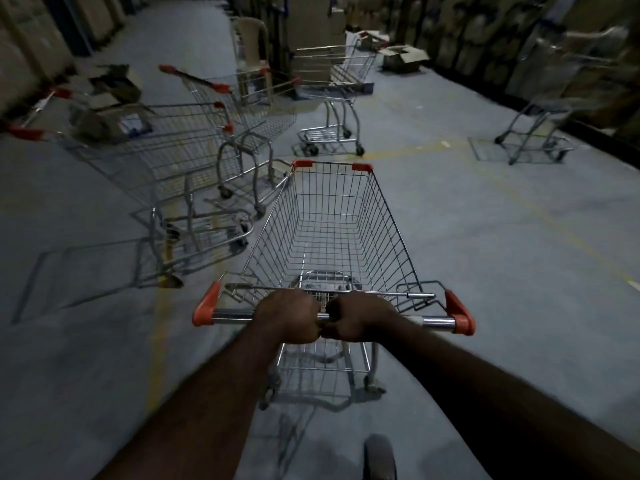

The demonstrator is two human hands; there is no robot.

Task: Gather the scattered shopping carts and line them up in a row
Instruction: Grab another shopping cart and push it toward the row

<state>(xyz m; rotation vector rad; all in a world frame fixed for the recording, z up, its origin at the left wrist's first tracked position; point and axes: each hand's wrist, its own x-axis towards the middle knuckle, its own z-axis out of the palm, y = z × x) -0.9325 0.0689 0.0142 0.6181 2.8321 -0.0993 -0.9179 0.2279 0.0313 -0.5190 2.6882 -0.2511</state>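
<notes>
A wire shopping cart (329,216) with red corner caps stands right in front of me, its basket empty. My left hand (289,318) and my right hand (360,318) grip its chrome handle bar (433,322) side by side at the middle, knuckles almost touching. To the left stand two carts close together, a near one (145,161) and one behind it (242,109). Another cart (332,98) stands ahead at the back. A blurred cart (550,109) stands at the far right beside the shelves.
Cardboard boxes (114,109) lie at the left behind the carts, an open box (403,58) lies at the back, and stacked boxes (311,26) rise behind the far cart. Shelving (519,36) lines the right side. Yellow lines (540,209) mark the grey floor.
</notes>
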